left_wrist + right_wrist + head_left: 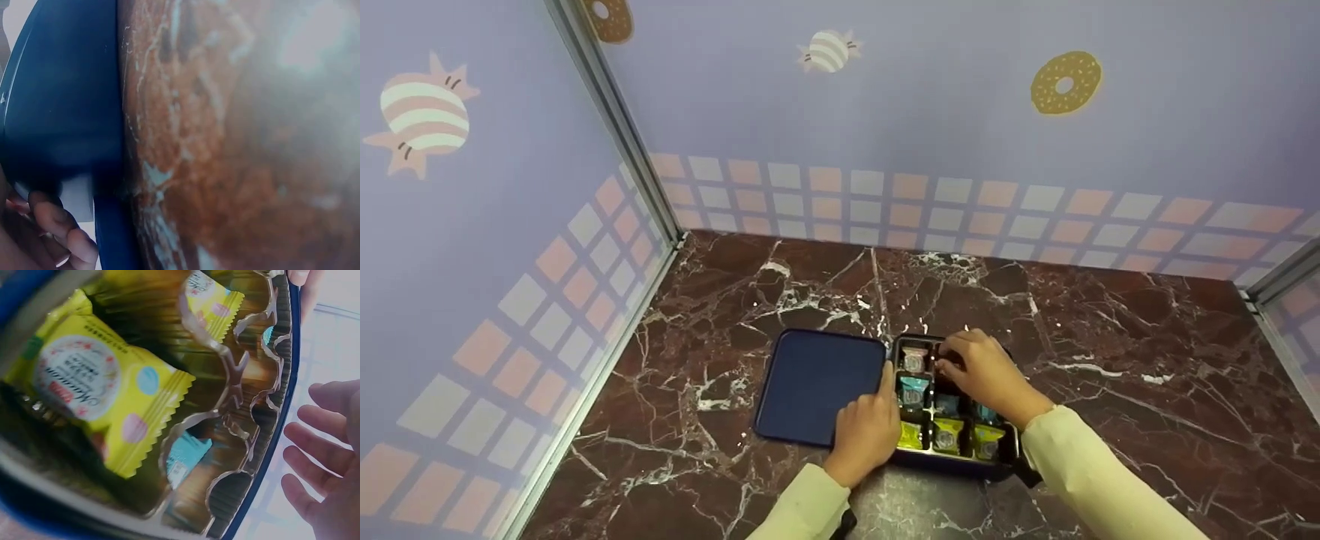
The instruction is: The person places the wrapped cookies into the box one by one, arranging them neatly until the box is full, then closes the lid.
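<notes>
A dark blue box [952,466] with a gold divided tray holds wrapped macarons: yellow ones [948,437] along the front, teal ones [913,391] in the middle, and a pink one [913,360] at back left. Over the back compartments is my right hand [986,367], fingers bent slightly toward the thumb; nothing shows in the fingers [315,444] in the right wrist view. My left hand [868,431] rests between the box and its blue lid [817,386], index finger straight along the box's left side. Its other fingers [56,219] are loosely bent beside blue surfaces.
The box and lid lie side by side on a dark red marbled tabletop [712,300]. A lilac back panel [945,97] with printed sweets stands behind, and a matching side panel [472,262] rises on the left.
</notes>
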Tool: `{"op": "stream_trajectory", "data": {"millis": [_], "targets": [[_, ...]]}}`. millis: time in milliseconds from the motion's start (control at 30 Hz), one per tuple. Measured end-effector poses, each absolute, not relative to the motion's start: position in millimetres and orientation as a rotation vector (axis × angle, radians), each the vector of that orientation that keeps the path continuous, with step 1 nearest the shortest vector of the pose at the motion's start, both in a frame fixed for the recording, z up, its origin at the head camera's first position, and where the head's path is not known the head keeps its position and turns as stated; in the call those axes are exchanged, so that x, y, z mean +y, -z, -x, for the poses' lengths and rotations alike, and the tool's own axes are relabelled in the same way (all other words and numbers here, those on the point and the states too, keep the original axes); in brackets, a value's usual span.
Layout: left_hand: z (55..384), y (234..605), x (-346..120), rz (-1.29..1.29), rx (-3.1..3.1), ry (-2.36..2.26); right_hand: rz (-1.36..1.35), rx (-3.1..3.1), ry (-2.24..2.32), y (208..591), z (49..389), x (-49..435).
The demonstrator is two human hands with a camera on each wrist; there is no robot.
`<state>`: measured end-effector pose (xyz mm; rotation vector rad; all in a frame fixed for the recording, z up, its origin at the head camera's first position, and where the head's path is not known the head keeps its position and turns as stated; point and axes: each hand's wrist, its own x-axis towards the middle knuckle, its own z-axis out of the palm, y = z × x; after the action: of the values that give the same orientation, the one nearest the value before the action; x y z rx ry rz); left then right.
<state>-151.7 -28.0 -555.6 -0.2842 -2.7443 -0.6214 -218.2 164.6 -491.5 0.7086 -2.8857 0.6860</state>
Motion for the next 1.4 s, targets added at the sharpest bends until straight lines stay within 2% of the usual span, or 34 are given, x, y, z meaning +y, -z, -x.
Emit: {"op": "stream_trajectory", "data": {"millis": [300, 700, 1000, 1400], "targets": [[149.2, 551.7, -43.8, 0.286, -2.809, 0.671, -0.703, -2.853, -0.686, 494.2, 204.4, 164.2], [134.6, 548.0, -80.1, 0.396, -2.859, 0.510, -0.754, -2.872, -0.761, 493.9, 181.4, 156.1], [127.6, 549.8, -81.7, 0.457, -3.128, 0.563, -0.854, -2.870, -0.798, 498.9, 170.6, 146.5], [130.8, 546.6, -83.7, 0.579, -3.181, 0.268, -0.889, -2.883, -0.829, 502.6, 164.4, 141.9]]}}
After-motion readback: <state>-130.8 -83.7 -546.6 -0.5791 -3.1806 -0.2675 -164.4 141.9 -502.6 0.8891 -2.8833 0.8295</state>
